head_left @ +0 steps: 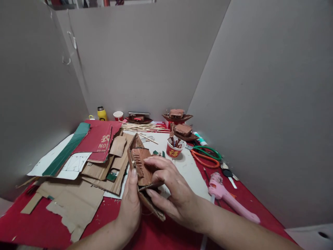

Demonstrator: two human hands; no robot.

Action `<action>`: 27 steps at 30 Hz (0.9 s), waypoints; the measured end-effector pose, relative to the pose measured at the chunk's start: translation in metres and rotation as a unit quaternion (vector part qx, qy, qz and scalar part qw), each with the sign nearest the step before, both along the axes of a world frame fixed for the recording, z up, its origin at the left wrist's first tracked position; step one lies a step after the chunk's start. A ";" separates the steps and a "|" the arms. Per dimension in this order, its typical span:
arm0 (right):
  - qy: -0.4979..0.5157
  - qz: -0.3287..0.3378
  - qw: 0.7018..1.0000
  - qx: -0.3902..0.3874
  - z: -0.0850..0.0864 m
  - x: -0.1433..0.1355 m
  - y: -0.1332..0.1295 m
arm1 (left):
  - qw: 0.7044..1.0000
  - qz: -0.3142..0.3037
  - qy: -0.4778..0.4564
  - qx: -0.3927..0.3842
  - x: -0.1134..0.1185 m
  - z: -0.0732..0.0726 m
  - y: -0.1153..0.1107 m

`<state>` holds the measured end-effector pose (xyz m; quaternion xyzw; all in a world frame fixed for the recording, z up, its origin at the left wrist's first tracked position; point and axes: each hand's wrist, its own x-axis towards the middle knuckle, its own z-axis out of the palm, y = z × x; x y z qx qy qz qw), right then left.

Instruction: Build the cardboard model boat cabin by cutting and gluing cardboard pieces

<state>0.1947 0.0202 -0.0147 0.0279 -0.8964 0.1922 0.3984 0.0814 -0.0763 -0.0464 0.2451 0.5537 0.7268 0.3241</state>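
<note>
A brown-painted cardboard model boat [145,166] is held tilted above the table, its pointed end away from me. My left hand [131,198] is closed around the left side of the hull, thumb up along its edge. My right hand [173,191] grips the boat's cabin part from the right, fingers on the ridged brown roof and thumb by its near edge. The hull's underside and part of the cabin are hidden by my hands. Just beyond my right hand is a paper cup [173,152] with brown-smeared insides.
Cardboard pieces [78,198] and a red sheet [91,140] are heaped on the left. A pink glue gun [231,201] and scissors [205,156] lie right. Several thin sticks [143,127] and other model boats [177,116] are at the back. Grey panels [145,59] enclose the table.
</note>
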 end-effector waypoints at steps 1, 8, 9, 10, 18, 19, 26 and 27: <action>0.001 0.000 1.000 0.001 0.000 0.000 0.000 | 1.000 -0.002 -0.002 0.000 0.000 0.001 -0.001; -0.006 -0.001 0.999 0.045 0.004 0.001 0.000 | 1.000 -0.003 0.009 -0.010 0.002 0.007 -0.005; -0.008 0.003 0.999 0.050 0.005 0.001 0.001 | 1.000 -0.008 0.007 -0.007 0.003 0.007 -0.005; -0.012 0.008 0.999 0.051 0.006 0.000 0.001 | 1.000 -0.010 0.003 -0.003 0.003 0.008 -0.004; -0.006 0.045 0.997 0.057 0.007 -0.004 0.006 | 1.000 -0.015 -0.014 0.010 0.008 0.004 -0.005; -0.007 0.048 0.997 0.060 0.007 -0.005 0.007 | 1.000 -0.022 -0.014 0.009 0.008 0.002 -0.005; -0.027 0.041 0.997 0.057 0.014 0.009 0.004 | 0.997 -0.042 -0.066 0.018 0.000 -0.016 -0.005; -0.022 0.032 0.998 0.047 0.015 0.013 0.004 | 0.995 -0.042 -0.094 0.013 -0.001 -0.019 -0.005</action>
